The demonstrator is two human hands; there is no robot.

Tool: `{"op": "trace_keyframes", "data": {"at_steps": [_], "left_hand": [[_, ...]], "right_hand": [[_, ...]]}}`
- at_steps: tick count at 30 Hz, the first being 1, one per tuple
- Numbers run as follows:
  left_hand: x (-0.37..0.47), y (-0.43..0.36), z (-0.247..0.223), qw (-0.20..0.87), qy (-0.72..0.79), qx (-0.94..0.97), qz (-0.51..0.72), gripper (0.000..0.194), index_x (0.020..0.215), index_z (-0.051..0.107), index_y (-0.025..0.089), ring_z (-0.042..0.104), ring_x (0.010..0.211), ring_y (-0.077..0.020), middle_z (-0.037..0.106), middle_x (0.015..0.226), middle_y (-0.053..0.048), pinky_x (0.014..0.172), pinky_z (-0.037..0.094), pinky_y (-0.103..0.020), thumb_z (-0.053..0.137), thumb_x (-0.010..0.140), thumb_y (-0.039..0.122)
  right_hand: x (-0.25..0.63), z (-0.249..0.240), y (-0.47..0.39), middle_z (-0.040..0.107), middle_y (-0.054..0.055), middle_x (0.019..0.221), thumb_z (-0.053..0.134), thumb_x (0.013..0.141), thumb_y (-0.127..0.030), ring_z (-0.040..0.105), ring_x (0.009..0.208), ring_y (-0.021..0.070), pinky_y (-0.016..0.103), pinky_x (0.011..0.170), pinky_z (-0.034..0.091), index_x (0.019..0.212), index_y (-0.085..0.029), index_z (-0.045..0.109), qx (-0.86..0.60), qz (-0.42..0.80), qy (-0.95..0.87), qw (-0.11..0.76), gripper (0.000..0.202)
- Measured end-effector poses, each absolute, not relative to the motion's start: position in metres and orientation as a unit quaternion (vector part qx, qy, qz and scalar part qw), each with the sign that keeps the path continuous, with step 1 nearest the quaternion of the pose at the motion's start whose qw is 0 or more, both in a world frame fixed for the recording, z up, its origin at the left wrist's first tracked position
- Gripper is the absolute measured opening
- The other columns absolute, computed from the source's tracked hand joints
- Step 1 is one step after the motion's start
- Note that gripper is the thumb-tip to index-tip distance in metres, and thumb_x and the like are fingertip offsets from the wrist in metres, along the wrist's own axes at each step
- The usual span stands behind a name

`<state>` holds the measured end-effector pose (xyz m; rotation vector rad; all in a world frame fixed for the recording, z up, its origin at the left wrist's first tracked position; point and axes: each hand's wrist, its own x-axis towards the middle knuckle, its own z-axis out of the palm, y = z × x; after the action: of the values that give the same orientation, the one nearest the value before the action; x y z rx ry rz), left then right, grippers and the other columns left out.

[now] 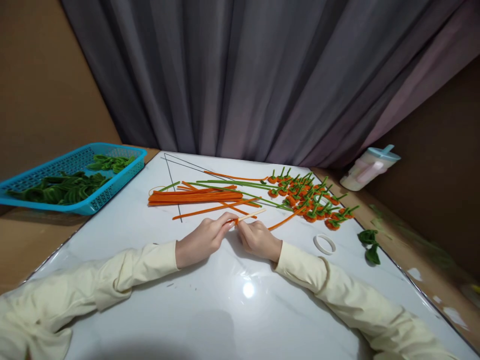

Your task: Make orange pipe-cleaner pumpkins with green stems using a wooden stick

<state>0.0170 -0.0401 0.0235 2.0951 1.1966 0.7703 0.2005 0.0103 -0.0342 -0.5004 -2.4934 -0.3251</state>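
Head view, seen as from beside the sitter, with twelve o'clock pointing away from the person and the meeting hands as the hub. The left hand (204,240) was pinched on a short orange piece (236,223); the right hand (258,239), touching it, was closed about the near end of a pale stick (252,215), though the fingers hid the exact grip. The stick pointed between two and three o'clock, above the bench (168,320).

Possible faults, as judged: a loosened pinch could let the orange piece spring or slide off the smooth stick; uneven pull could leave it slack or skewed. The stick's free end, close over loose orange stems (217,208), could catch and drag them. An elbow or sleeve swung toward three o'clock could knock the white ring (325,244).

Surroundings: at ten o'clock lay a bundle of orange stems (195,197); at twelve, long green stems (232,184) ran across the bench. At two o'clock a crowd of orange-and-green pieces (300,192) hemmed in reach on that side, with a tumbler (369,169) beyond. At three o'clock lay green leaf shapes (369,245). Between nine and ten, a blue basket (90,207) held green coils (56,190). A grey curtain (225,75) closed off twelve o'clock.
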Motion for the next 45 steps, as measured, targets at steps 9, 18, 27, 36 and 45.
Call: {"op": "trace_keyframes", "data": {"at_steps": [9, 18, 27, 36, 45], "left_hand": [[0.016, -0.040, 0.018, 0.262, 0.426, 0.820, 0.279, 0.018, 0.102, 0.051, 0.019, 0.060, 0.074, -0.0200, 0.062, 0.079, -0.005, 0.064, 0.043, -0.026, 0.038, 0.089, 0.018], [0.015, -0.046, 0.015, 0.206, 0.451, 0.841, 0.216, 0.017, 0.097, 0.050, 0.018, 0.054, 0.057, -0.0184, 0.052, 0.062, -0.001, 0.054, 0.041, -0.023, 0.044, 0.083, 0.012], [0.015, -0.049, 0.027, 0.155, 0.443, 0.864, 0.182, 0.015, 0.094, 0.048, 0.018, 0.042, 0.044, -0.0157, 0.039, 0.055, 0.003, 0.045, 0.024, -0.023, 0.039, 0.085, 0.011], [0.015, -0.052, 0.034, 0.185, 0.429, 0.858, 0.216, 0.011, 0.086, 0.046, 0.019, 0.029, 0.040, -0.0127, 0.026, 0.051, 0.006, 0.044, 0.016, -0.023, 0.041, 0.083, 0.010], [0.006, -0.046, 0.050, 0.246, 0.437, 0.847, 0.175, 0.018, 0.070, 0.047, 0.019, 0.024, 0.038, -0.0107, 0.029, 0.046, 0.006, 0.044, 0.014, -0.025, 0.042, 0.087, 0.020]], "right_hand": [[0.201, -0.032, 0.010, 0.047, -0.004, 0.050, 0.034, 0.075, -0.006, 0.041, 0.041, 0.0110, 0.023, 0.044, 0.027, 0.075, -0.018, 0.041, -0.198, -0.166, -0.927, 0.272, 0.014], [0.196, -0.030, 0.003, 0.049, -0.001, 0.050, 0.037, 0.076, -0.008, 0.043, 0.042, 0.0125, 0.026, 0.046, 0.023, 0.072, -0.015, 0.047, -0.195, -0.241, -0.914, 0.262, 0.013], [0.197, -0.026, 0.002, 0.046, 0.000, 0.051, 0.039, 0.081, -0.011, 0.039, 0.047, 0.0131, 0.030, 0.050, 0.021, 0.068, -0.016, 0.047, -0.186, -0.311, -0.889, 0.279, 0.016], [0.193, -0.009, -0.007, 0.042, 0.000, 0.050, 0.037, 0.084, -0.007, 0.036, 0.050, 0.0152, 0.030, 0.052, 0.021, 0.064, -0.017, 0.046, -0.175, -0.355, -0.877, 0.272, 0.024], [0.199, 0.006, -0.003, 0.048, 0.001, 0.054, 0.037, 0.083, -0.011, 0.038, 0.049, 0.0136, 0.029, 0.051, 0.023, 0.066, -0.017, 0.049, -0.107, -0.283, -0.924, 0.234, 0.021]]}}
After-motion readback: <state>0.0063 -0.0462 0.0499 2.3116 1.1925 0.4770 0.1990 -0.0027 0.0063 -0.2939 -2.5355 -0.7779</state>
